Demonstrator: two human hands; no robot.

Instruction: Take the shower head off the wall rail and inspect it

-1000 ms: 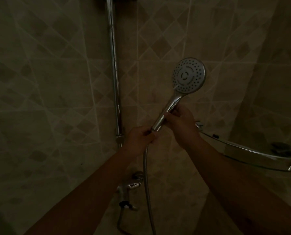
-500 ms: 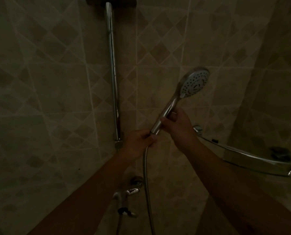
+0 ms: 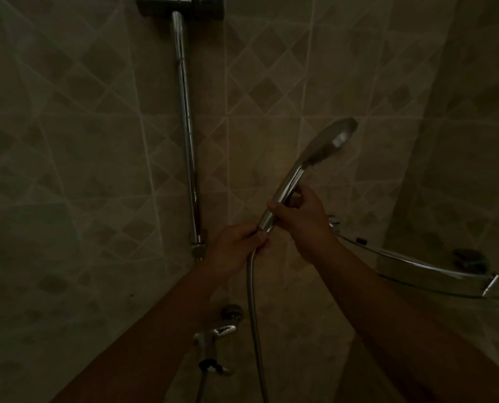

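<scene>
Dim tiled wall (image 3: 68,141), chrome rail (image 3: 185,126), corner shelf (image 3: 434,269).

My head camera looks forward and slightly down, close to the tiled wall (image 3: 68,170). My forearms enter from the bottom edge, the slide rail (image 3: 185,126) runs down from the top centre, and a corner shelf (image 3: 434,274) sits at right.

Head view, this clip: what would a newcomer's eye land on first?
First the chrome shower head, held up right of centre against the dim tiled wall, its face turned away to the right. The right hand grips its handle, while the left hand pinches the joint where the metal hose hangs down. Left of them stands the vertical chrome rail; a glass corner shelf sits at right.
</scene>
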